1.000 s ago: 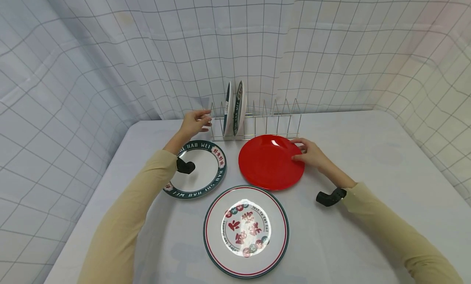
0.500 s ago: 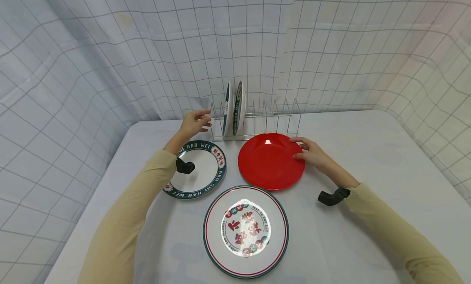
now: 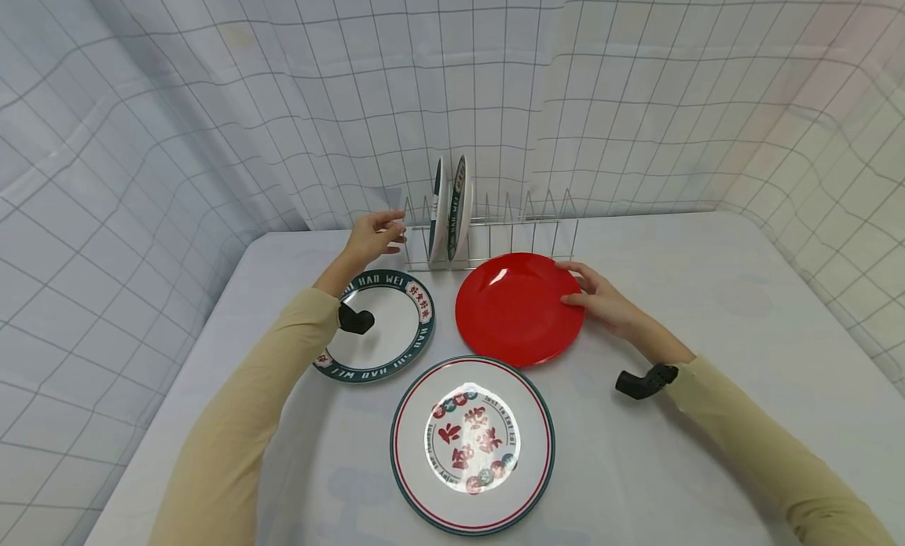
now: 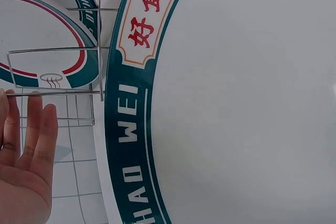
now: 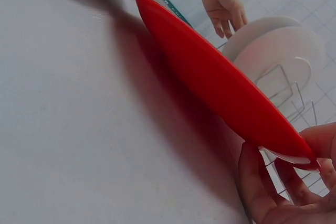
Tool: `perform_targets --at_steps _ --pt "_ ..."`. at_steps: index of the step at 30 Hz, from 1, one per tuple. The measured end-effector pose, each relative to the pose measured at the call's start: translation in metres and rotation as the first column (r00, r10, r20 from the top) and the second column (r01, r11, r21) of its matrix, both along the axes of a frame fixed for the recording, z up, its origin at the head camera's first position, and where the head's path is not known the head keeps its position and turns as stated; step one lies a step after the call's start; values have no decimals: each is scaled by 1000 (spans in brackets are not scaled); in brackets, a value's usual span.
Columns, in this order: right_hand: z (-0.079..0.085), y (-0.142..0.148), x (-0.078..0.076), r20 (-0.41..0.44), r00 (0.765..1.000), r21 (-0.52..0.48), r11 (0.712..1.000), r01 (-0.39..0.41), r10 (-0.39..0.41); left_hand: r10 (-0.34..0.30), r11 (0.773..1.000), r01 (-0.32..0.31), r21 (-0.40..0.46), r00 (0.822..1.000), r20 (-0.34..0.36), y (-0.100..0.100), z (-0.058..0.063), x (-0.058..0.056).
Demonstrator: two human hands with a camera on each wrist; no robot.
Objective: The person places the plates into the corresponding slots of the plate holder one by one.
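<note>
My right hand point(image 3: 601, 301) pinches the right rim of a red plate point(image 3: 519, 309) in the head view. In the right wrist view the red plate point(image 5: 226, 90) is tilted, its near edge lifted over the white cloth, with fingers point(image 5: 254, 174) under the rim. My left hand point(image 3: 375, 236) grips the left end of a wire dish rack point(image 3: 526, 221). The left wrist view has its fingertips point(image 4: 34, 103) at the rack's wire. Two green-rimmed plates, a left one point(image 3: 437, 208) and a right one point(image 3: 461, 208), stand upright in the rack's left slots.
A white plate with a green lettered rim point(image 3: 387, 326) lies flat under the left forearm. Nearest me lies a larger white plate point(image 3: 472, 445) with red print, close to the red plate's lower edge. A grid-patterned curtain point(image 3: 495, 82) hangs behind the rack.
The red plate's far edge has moved slightly up toward the rack and the glare on it has shifted left. My right hand has moved slightly with it. My left hand stays at the rack.
</note>
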State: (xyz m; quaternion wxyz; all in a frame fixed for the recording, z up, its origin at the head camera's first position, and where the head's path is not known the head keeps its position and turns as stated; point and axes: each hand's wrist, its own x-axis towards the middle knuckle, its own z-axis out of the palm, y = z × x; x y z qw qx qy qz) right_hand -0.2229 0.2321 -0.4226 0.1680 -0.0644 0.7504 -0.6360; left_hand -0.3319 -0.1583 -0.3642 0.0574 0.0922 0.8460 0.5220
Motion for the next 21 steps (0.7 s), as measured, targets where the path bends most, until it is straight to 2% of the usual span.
perform_targets --at_steps 8,21 --pt "-2 -3 -1 -23 1000 -45 999 -10 8 -5 1000 5 -3 1000 3 1 1 1" --pt "-5 -4 1 -22 1000 -48 999 8 -9 -12 1000 12 6 1000 7 -1 -1 -1"
